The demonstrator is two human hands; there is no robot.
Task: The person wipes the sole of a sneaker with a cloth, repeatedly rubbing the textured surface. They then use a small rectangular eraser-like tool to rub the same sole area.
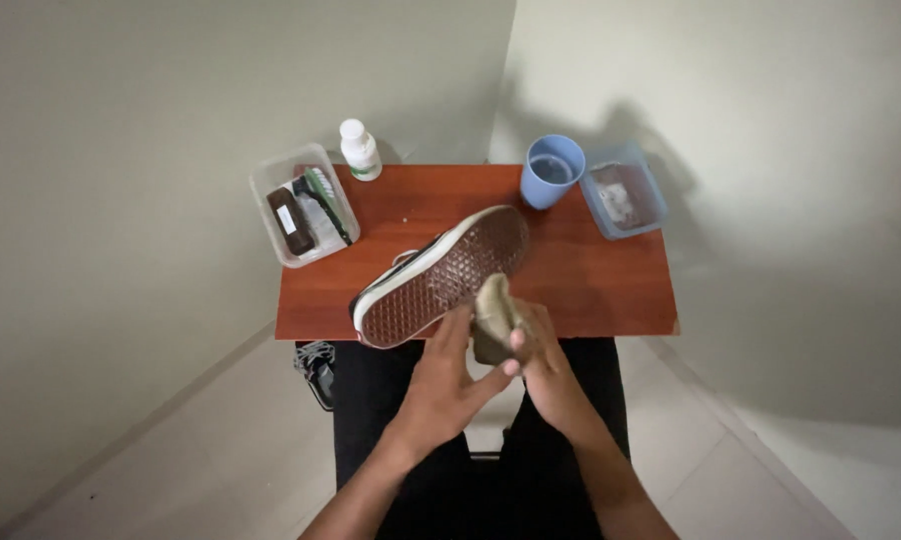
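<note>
Two hands over surface (591,290): left hand (441,385) fingers closed under sneaker (441,275), sole up; right hand (543,365) fingers pinching tan cloth (493,315) against sole.

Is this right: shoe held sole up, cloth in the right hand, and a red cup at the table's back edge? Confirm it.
Not quite. The cup is blue, not red; the head view shows it at the back edge of the table. The rest holds: the shoe is sole up against the left hand, and the right hand holds the cloth.
</note>
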